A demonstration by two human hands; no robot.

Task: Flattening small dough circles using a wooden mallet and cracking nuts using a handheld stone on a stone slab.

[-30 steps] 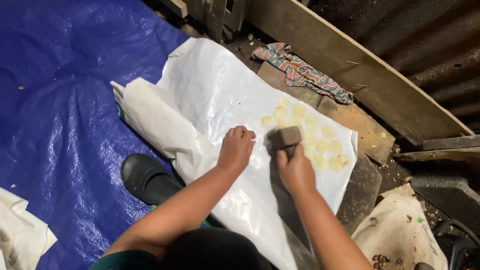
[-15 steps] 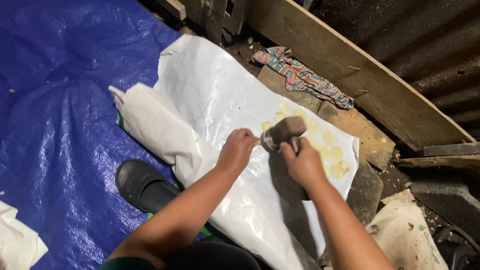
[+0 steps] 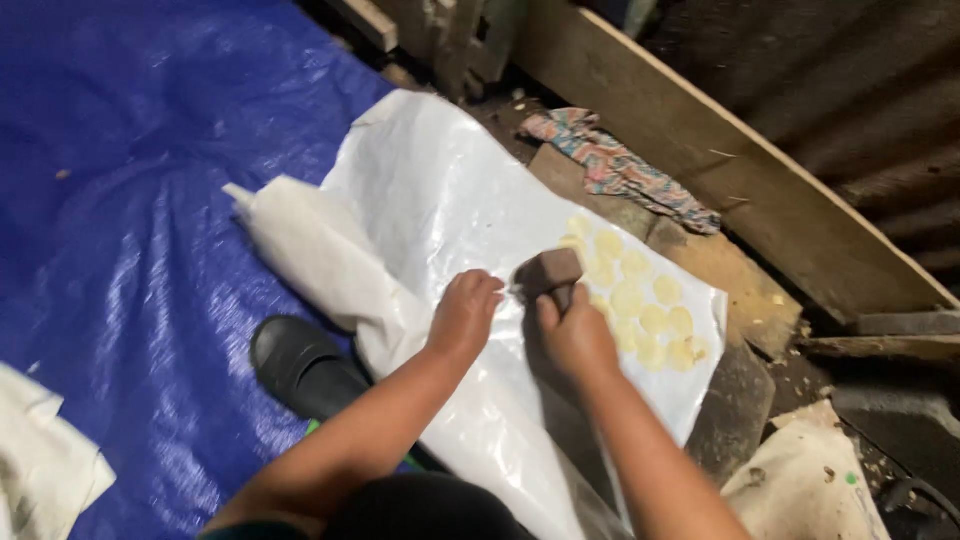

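Block [image 3: 548, 270], brown, sits gripped in the right hand [image 3: 577, 335] over the white sheet [image 3: 440, 190] beside a dozen or so flattened yellow discs [image 3: 640, 300], while the left hand [image 3: 465, 312], fingers curled and empty, presses the sheet.

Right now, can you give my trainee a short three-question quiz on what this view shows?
1. True or false: the right hand holds the brown block.
2. The pale discs lie on: A) the blue tarp; B) the white sheet; C) the patterned cloth.
3. Fill in: the left hand rests on the ____ sheet, beside the block.

Key
1. True: its fingers wrap the handle below the block.
2. B: they sit in a cluster at the sheet's far right end.
3. White.
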